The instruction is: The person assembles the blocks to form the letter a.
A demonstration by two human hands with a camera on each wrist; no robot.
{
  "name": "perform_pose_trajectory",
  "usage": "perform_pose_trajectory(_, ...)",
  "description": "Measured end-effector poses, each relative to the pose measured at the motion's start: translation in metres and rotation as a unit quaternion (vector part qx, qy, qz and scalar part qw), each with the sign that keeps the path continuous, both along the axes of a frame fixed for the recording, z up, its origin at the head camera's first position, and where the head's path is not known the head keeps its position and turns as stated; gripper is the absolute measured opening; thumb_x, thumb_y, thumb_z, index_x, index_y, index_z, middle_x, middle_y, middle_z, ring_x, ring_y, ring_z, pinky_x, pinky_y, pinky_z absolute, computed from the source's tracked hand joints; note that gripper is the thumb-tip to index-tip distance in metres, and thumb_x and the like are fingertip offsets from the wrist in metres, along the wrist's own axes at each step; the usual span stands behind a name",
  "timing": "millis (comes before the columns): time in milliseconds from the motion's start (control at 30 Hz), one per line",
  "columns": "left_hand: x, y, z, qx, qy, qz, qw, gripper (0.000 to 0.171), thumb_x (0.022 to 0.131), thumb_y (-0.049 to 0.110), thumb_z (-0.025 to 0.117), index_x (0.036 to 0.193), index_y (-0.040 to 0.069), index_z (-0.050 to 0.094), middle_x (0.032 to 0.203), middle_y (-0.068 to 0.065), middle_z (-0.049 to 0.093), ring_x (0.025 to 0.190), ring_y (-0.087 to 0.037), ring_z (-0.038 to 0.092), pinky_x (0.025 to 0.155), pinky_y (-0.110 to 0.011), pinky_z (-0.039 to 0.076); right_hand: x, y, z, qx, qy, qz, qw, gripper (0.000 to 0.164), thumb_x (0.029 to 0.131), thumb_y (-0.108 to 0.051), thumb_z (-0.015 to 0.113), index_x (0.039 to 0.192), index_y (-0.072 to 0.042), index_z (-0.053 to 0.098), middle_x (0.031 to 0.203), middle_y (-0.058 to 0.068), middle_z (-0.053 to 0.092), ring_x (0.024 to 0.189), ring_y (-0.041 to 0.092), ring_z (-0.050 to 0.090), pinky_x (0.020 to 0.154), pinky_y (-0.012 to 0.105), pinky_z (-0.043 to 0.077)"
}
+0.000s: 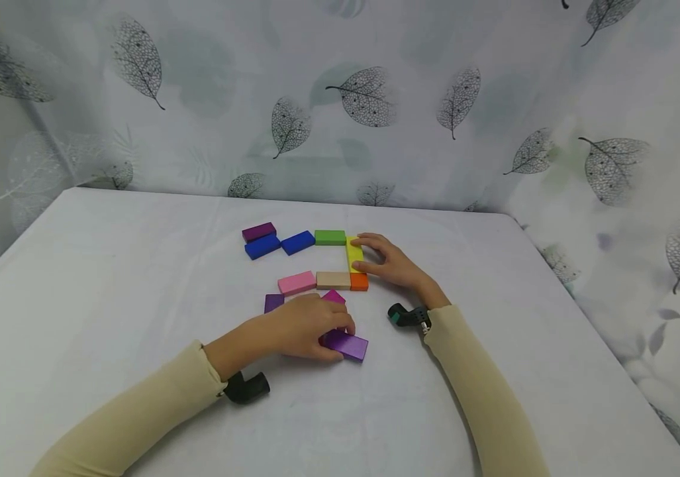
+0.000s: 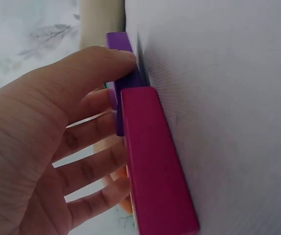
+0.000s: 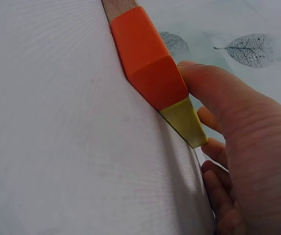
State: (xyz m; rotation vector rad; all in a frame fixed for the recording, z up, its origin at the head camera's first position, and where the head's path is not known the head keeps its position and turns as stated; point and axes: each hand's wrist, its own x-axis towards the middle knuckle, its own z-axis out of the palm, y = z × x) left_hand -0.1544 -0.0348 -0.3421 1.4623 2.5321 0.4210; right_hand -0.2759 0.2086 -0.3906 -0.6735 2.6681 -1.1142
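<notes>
My left hand (image 1: pixel 300 328) pinches a purple block (image 1: pixel 347 346) between thumb and fingers, low over the white table. Just beyond it lies a magenta block (image 1: pixel 334 297), partly covered by the hand; it looms close in the left wrist view (image 2: pixel 157 161). My right hand (image 1: pixel 396 266) has its thumb and a finger on a yellow block (image 1: pixel 353 255), which stands lengthwise away from me. An orange block (image 1: pixel 359 283) adjoins the yellow one's near end, and a beige block (image 1: pixel 334 281) continues leftward from it. In the right wrist view the thumb reaches beside the orange block (image 3: pixel 145 54).
A pink block (image 1: pixel 296 283) and a half-hidden dark purple block (image 1: pixel 274 303) lie left of the beige one. Farther back run a green block (image 1: pixel 330 237), two blue blocks (image 1: pixel 298 242) and a plum block (image 1: pixel 259 231). Leaf-patterned cloth (image 1: pixel 369 96) hangs behind the table.
</notes>
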Motion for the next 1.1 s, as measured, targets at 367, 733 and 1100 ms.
perform_pose_trajectory(367,-0.0005,-0.0006,-0.0001,0.001,-0.001,0.002,1.0,0.03,0.085,0.038,0.072,0.109,0.02,0.068,0.094,0.008,0.064,0.089,-0.005,0.056,0.083,-0.03,0.045,0.0002,-0.0004,0.001,-0.01,-0.003,0.0,1.0,0.055,0.091,-0.028,0.068,0.142,-0.015,0.05,0.155,0.009,0.033,0.146,0.031,0.021,0.116,0.058,0.014)
perform_pose_trajectory(733,-0.0012,-0.0017,0.0006,-0.008,-0.004,0.014,0.9999,0.03,0.084,0.042,0.073,0.104,0.02,0.068,0.086,0.01,0.06,0.081,-0.004,0.053,0.077,-0.027,0.041,0.0005,-0.0014,0.0007,-0.001,-0.003,-0.002,1.0,0.054,0.092,-0.028,0.068,0.142,-0.016,0.05,0.155,0.008,0.032,0.146,0.03,0.021,0.116,0.057,0.015)
perform_pose_trajectory(1100,-0.0044,-0.002,-0.0017,-0.003,0.0,0.023,0.9997,0.032,0.085,0.043,0.072,0.105,0.02,0.067,0.084,0.01,0.059,0.076,-0.004,0.051,0.07,-0.023,0.039,0.0004,-0.001,0.0004,-0.007,0.006,0.005,1.0,0.055,0.091,-0.028,0.069,0.141,-0.016,0.051,0.154,0.008,0.034,0.146,0.029,0.023,0.116,0.056,0.016)
